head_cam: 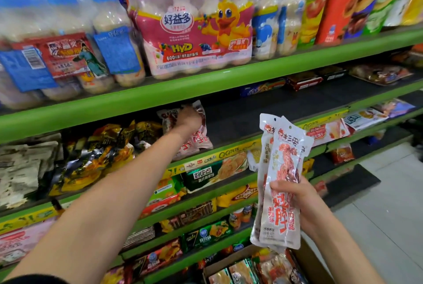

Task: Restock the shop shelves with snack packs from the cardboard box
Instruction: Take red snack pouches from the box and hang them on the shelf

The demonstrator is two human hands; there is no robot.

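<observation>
Step in hand: placing white-and-red snack packs on the second green shelf (229, 153); judged mid-task, with stock still waiting in both the right hand and the box.
Left hand (188, 119): extended to the back of the shelf, resting on the shelved packs (199, 139) standing there; the fingers are hidden behind the hand, so grip or release cannot be told.
Right hand (295, 201): fingers curled round the held packs (281, 180), at least two, upright, thumb across the front face.
Cardboard box (231, 258): directly below the right hand, open, with further packs inside.
Free shelf space: dark bare shelf immediately to the right of the left hand.
Next move calls for: withdrawing the left hand from the shelved packs, passing one held pack across or reaching in with the right hand, and standing it just beside the shelved packs.
Risk: the leaning shelved packs may topple when the left hand leaves.
</observation>
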